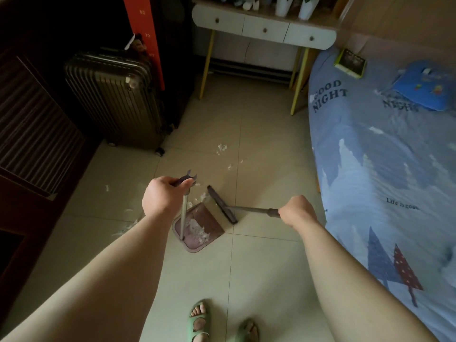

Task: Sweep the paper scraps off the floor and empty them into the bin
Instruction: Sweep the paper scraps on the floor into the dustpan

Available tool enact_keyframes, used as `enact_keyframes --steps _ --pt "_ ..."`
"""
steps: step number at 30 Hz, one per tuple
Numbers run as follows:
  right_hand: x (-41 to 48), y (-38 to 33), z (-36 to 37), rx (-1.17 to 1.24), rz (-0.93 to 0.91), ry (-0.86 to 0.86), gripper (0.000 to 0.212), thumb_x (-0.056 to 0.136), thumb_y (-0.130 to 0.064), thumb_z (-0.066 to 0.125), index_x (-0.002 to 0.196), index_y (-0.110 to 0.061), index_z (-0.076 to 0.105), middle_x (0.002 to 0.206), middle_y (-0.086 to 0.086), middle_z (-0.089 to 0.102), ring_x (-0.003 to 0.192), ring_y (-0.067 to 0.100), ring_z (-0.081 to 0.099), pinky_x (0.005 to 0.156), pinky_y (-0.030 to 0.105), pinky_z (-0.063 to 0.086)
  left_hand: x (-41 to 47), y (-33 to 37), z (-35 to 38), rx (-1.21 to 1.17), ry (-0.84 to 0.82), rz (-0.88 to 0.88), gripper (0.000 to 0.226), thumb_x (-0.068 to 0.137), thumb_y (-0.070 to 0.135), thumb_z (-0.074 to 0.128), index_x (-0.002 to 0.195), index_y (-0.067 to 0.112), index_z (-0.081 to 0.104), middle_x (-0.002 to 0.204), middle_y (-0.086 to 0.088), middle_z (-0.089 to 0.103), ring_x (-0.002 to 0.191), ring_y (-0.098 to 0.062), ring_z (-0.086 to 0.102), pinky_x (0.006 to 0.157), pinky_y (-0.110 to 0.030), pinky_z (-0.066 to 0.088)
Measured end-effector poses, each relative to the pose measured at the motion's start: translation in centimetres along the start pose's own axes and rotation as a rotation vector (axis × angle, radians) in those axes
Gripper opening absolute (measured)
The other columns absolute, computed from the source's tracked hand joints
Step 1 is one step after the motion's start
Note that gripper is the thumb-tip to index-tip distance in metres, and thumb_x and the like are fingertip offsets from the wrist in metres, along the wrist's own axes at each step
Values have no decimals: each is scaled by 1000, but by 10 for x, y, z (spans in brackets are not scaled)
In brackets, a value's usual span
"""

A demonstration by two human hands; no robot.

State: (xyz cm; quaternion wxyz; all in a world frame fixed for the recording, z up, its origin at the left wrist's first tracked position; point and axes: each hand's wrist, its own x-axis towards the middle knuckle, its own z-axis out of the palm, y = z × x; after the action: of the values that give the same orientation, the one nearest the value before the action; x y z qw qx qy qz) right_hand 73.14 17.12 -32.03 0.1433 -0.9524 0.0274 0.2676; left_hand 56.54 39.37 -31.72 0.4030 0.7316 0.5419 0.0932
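My left hand (164,195) grips the top of the upright handle of a brown dustpan (209,224), which sits on the tiled floor with white paper scraps (197,229) inside it. My right hand (297,211) grips the handle of a small broom (222,204), its dark head lying at the pan's open edge. More paper scraps lie loose on the floor: a clump (221,148) farther ahead, some (124,228) to the left under my forearm, a few by the pan's mouth (202,196). No bin is in view.
A dark suitcase (116,97) stands at the left by a dark cabinet (32,134). A white desk with yellow legs (265,29) is ahead. A bed with a blue printed cover (385,156) fills the right side. My sandalled feet (199,322) are at the bottom.
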Motion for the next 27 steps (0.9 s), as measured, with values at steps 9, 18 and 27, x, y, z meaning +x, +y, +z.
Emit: enact_keyframes --steps 9,18,27 --pt "29 56 -30 86 134 97 19 89 -9 58 106 -2 60 113 18 65 103 37 63 73 30 46 3 39 33 -2 -16 23 30 82 54 70 87 26 79 64 5 67 58 -13 60 50 -23 39" --pt "89 111 -61 143 263 61 32 85 -8 56 114 5 63 102 19 69 85 33 65 67 30 48 -8 73 88 20 -23 27 28 81 52 70 83 25 78 59 7 62 54 -11 57 48 -22 35" --pt "111 85 -52 162 163 -53 29 89 -2 52 115 8 60 109 21 67 94 34 66 67 29 46 -25 78 125 15 18 -42 21 82 49 72 80 28 74 60 10 63 56 -8 56 48 -22 36"
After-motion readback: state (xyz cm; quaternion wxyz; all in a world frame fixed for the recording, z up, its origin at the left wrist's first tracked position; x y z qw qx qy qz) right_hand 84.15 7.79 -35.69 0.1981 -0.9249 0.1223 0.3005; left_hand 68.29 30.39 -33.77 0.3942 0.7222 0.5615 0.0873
